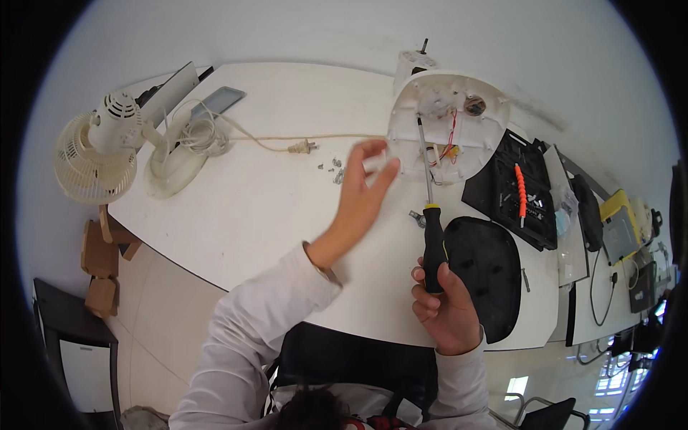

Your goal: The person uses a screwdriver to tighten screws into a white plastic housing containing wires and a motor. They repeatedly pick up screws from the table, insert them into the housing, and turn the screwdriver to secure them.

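My right hand [448, 304] is wrapped round the black handle of a long screwdriver [433, 240]. Its shaft points away from me, with the tip over the upturned white fan base [405, 107]. Whether the tip touches a screw is too small to tell. Beside the base's near left rim is my left hand [362, 190], thumb and fingers apart in a curve; I cannot tell whether it touches the rim. Red and other wires [453, 129] show inside the base. A black oval cover [487, 276] lies right of the screwdriver handle.
Loose screws [337, 172] lie left of my left hand, near a power plug [302, 146]. A small white fan [97, 154] stands far left. An open black tool case [519, 190] holds an orange flexible shaft [520, 193]. Another metal part [418, 218] lies beside the screwdriver.
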{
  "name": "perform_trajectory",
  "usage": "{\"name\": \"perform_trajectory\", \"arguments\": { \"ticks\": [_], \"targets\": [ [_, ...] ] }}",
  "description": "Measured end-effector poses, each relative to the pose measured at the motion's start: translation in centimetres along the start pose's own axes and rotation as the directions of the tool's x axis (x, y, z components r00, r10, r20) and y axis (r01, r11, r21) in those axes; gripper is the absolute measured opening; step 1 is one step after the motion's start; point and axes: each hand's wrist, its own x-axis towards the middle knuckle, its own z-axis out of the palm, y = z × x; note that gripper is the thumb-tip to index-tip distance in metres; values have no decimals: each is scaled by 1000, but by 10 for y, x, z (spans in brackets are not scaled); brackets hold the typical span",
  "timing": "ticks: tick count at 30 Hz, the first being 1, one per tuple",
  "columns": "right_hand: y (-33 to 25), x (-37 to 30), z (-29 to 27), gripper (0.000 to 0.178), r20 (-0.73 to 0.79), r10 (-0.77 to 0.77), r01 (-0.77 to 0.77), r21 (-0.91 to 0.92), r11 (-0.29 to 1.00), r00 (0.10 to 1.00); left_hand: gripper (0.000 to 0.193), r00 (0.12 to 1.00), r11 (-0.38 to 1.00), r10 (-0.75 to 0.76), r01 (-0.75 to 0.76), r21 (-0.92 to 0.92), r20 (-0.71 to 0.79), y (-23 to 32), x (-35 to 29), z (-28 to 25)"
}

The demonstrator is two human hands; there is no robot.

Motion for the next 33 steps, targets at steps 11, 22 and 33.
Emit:
{"name": "perform_trajectory", "arguments": {
  "ticks": [11,22,33],
  "targets": [
    [-12,-11,6,37,-173,-184,123,-311,942,968,41,971,990,102,-78,-119,217,-3,88,18],
    [-22,-11,8,36,27,-823,-10,-999,-39,568,35,964,985,90,-124,123,251,8,93,18],
    [-27,-4,11,35,19,-811,133,-988,73,584,34,954,947,190,-241,214,233,2,96,20]
  ]
}}
